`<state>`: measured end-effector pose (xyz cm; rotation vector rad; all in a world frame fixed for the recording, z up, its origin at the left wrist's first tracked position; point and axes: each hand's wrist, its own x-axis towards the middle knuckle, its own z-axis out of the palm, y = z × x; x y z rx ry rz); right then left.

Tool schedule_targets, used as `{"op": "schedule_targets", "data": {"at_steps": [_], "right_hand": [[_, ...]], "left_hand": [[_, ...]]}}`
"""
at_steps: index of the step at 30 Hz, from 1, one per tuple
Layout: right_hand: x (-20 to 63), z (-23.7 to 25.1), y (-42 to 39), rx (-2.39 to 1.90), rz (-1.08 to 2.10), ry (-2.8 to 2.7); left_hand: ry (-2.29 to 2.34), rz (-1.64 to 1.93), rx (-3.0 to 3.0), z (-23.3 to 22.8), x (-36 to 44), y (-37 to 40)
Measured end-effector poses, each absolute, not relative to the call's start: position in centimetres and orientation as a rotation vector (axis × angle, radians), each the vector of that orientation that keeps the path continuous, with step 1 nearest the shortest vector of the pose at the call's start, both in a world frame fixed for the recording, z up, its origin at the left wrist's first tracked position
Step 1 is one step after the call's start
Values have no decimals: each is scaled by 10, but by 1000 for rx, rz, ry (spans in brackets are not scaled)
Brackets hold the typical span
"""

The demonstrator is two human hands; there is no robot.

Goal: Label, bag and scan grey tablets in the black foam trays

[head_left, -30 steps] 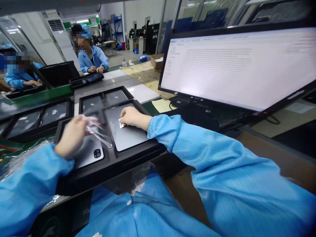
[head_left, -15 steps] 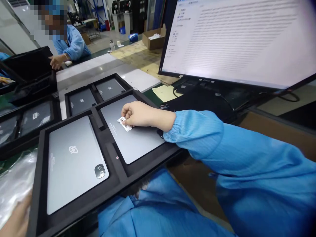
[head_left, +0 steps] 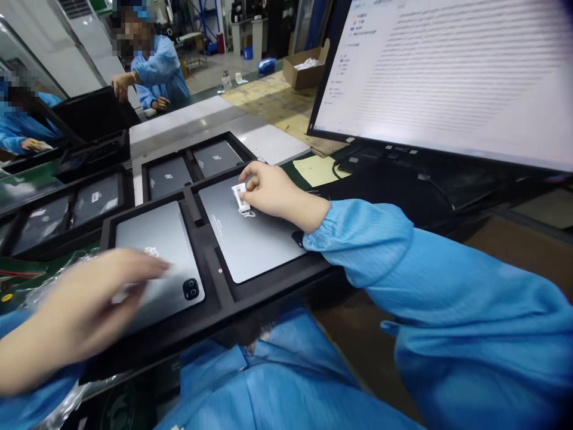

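A black foam tray point(head_left: 206, 239) in front of me holds two grey tablets lying back side up. My right hand point(head_left: 275, 191) rests over the right tablet point(head_left: 250, 239) and pinches a small white barcode label point(head_left: 240, 197) just above its surface. My left hand point(head_left: 85, 304), blurred, hovers over the left tablet point(head_left: 165, 239) near its camera bump point(head_left: 191, 289), fingers spread, holding nothing that I can make out.
A second tray point(head_left: 188, 167) with two tablets lies behind, more trays point(head_left: 67, 209) to the left. A large lit monitor point(head_left: 447, 71) stands at the right with cables under it. Clear plastic film point(head_left: 27, 286) lies at the left edge. Two people in blue coats work across the line.
My left hand has come back from the lower left and now reaches over the left tablet. My right hand has shifted the label a little farther up the right tablet.
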<state>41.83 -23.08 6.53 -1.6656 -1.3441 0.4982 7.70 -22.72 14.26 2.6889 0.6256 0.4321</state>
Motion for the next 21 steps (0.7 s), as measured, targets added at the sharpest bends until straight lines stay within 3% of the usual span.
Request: {"op": "schedule_targets", "data": {"at_steps": [1, 3, 7, 12, 16, 21], "right_hand": [[422, 66, -231, -1650, 446, -1302], [429, 69, -232, -1603, 385, -1200], [440, 77, -239, -1443, 296, -1018], [450, 81, -241, -1383, 217, -850], [454, 84, -242, -1528, 207, -771], [434, 82, -250, -1710, 416, -1126]], "left_hand": [[363, 131, 2745, 138, 109, -229], [68, -84, 2768, 120, 178, -230], [-127, -79, 2911, 81, 275, -224], [-128, 24, 3043, 81, 301, -223], [-94, 313, 2976, 100, 296, -227], [176, 1146, 2630, 123, 259, -216]]}}
